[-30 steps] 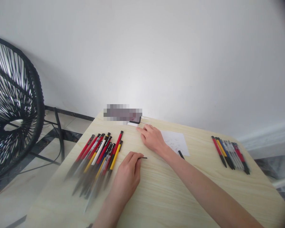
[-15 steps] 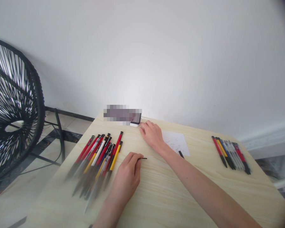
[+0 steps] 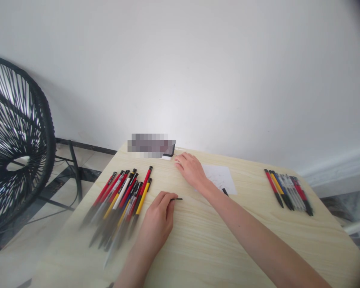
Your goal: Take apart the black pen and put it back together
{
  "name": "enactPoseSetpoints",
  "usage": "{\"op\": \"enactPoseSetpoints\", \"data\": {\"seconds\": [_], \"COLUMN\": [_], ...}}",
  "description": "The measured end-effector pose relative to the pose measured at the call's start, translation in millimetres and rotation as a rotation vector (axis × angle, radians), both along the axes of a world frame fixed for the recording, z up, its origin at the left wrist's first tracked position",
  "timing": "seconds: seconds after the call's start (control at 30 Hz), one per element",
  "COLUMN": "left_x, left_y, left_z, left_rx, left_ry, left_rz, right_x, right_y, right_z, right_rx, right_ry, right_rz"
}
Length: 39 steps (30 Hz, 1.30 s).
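My left hand (image 3: pixel 157 218) is closed in a pinch above the table, and a thin black stick (image 3: pixel 177 199) sticks out to the right from its fingertips. Farther back, my right hand (image 3: pixel 191 169) rests on the table with bent fingers beside the phone (image 3: pixel 169 154); whatever lies under its fingertips is too small to make out. A sheet of white paper with scribbles (image 3: pixel 220 176) lies just right of that hand. On its lower edge is a short black piece (image 3: pixel 225 192), partly behind my right forearm.
Left of my hands lies a pile of red, yellow, white and clear pens (image 3: pixel 124 196). A neat row of pens (image 3: pixel 288 191) lies at the right on the wooden table (image 3: pixel 216 252). A black woven chair (image 3: pixel 21 152) stands left, a white wall (image 3: pixel 198 80) behind.
The whole view has shifted slightly, so everything sits a little farther left. Both hands keep nearly the same pose and place on the table.
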<state>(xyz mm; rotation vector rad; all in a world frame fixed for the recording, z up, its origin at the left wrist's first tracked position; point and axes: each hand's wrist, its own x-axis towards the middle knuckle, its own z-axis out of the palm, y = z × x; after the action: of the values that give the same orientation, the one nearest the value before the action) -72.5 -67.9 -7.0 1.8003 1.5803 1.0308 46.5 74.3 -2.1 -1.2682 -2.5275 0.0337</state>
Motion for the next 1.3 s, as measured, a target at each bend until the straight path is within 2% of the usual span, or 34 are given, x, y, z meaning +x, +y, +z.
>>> {"op": "enactPoseSetpoints", "data": {"seconds": [0.23, 0.37, 0.5, 0.53, 0.63, 0.77, 0.9, 1.03, 1.17, 1.3], "left_x": [-0.2, 0.1, 0.8, 1.5, 6.6, 23.1, 47.0, 64.7, 69.3, 67.4], "left_y": [0.0, 0.8, 3.3, 4.1, 7.9, 18.6, 35.6, 50.9, 59.4, 60.7], "left_z": [-0.3, 0.0, 3.5, 5.0, 10.2, 14.2, 12.2, 10.2, 10.4, 9.8], "left_rx": [-0.014, -0.009, -0.019, -0.016, -0.013, -0.083, -0.204, -0.29, -0.354, -0.364], "left_ry": [0.007, 0.014, 0.026, 0.027, 0.005, -0.096, -0.21, -0.421, -0.574, -0.627], "left_rz": [0.003, 0.01, 0.041, 0.046, 0.022, -0.011, -0.061, -0.092, -0.133, -0.176], "right_x": [9.5, 5.1, 10.4, 15.6, 41.0, 82.3, 107.5, 115.8, 118.1, 115.2], "right_y": [-1.4, -0.8, -10.0, -15.5, -39.1, -73.5, -89.1, -88.9, -88.5, -91.4], "right_z": [0.7, -1.7, 5.6, 8.9, 18.1, 19.5, 10.4, 4.4, 5.5, 4.9], "right_rx": [-0.088, -0.089, -0.086, -0.09, -0.19, -0.251, -0.306, -0.249, -0.148, -0.268], "right_ry": [0.031, 0.049, 0.08, 0.107, 0.391, 0.638, 0.764, 0.844, 0.851, 0.974], "right_rz": [0.027, 0.034, 0.053, 0.064, 0.078, -0.033, -0.082, -0.092, -0.083, -0.115]}}
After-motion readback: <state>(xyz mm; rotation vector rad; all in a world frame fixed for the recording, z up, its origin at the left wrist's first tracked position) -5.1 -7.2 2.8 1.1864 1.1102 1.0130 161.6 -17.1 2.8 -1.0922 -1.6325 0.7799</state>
